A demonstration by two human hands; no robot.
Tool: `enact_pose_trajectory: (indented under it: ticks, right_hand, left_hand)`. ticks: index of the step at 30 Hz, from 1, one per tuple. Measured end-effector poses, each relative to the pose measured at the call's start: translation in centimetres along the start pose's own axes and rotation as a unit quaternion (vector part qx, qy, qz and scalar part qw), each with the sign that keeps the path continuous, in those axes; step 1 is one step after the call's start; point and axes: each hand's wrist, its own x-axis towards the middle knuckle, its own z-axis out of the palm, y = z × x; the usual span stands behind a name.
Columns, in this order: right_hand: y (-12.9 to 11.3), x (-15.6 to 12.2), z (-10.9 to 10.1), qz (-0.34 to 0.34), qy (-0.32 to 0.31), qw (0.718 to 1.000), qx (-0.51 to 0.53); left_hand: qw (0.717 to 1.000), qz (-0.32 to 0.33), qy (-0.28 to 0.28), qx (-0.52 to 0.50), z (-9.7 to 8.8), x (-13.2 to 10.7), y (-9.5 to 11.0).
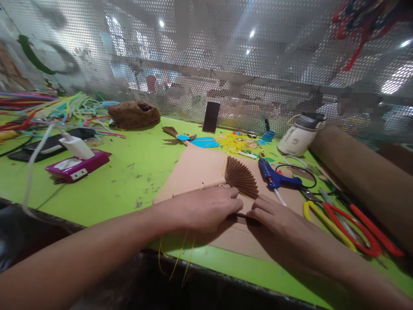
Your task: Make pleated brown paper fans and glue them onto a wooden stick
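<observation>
My left hand (pixel 206 209) lies low over a salmon-pink card sheet (pixel 196 165), its fingers curled together. Facing it from the right is my right hand (pixel 274 215), with fingers and thumb drawn in. A narrow dark brown strip (pixel 242 216) runs between the fingertips of both hands; most of it is hidden under them. Just beyond the fingers, a pleated brown paper fan (pixel 241 177) is spread on the sheet. Thin yellow strands (pixel 179 256) hang over the table's front edge below my left wrist.
At right lie a blue glue gun (pixel 277 175), yellow-handled scissors (pixel 325 221) and red-handled scissors (pixel 351 228). A white jar (pixel 298 134) stands behind them. Yellow scraps (pixel 237 143) and a phone (pixel 211 117) are at the back. A purple power strip (pixel 79 167) sits at left.
</observation>
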Motion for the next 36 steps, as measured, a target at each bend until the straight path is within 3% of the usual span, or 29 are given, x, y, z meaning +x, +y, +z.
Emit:
enact_pose_trajectory:
  ticks: [11,16,20,23,26,30,32,36]
  right_hand:
    - [0.0,-0.1,1.8,-0.073,0.059,0.986,-0.137]
    - [-0.7,-0.1,2.0,-0.099,0.088,0.971,-0.198]
    - [-0.7,-0.1,1.8,-0.090,0.086,0.977,-0.175]
    - [-0.6,-0.1,1.5,-0.075,0.111,0.977,-0.166]
    - [-0.3,0.0,1.2,-0.075,0.158,0.973,-0.151]
    - [-0.1,-0.1,0.9,-0.078,0.179,0.974,-0.113]
    - [-0.2,-0.1,0.9,-0.069,0.179,0.977,-0.089]
    - [-0.3,-0.1,0.4,-0.020,0.195,0.981,0.002]
  left_hand:
    - [0.986,0.068,-0.017,0.154,0.2,0.2,1.3]
    - [0.985,0.078,-0.034,0.152,0.1,0.3,1.9]
    - [0.999,-0.016,-0.001,0.044,0.0,0.6,1.0]
    - [0.989,-0.113,0.001,-0.096,-0.4,1.0,-0.2]
    - [0.950,-0.168,-0.025,-0.262,-0.7,1.3,-0.9]
    - [0.884,-0.173,-0.044,-0.432,-0.2,1.4,-1.0]
    - [0.860,-0.170,-0.063,-0.477,0.1,1.4,-0.8]
    - [0.839,-0.180,-0.084,-0.506,0.4,1.4,-0.9]
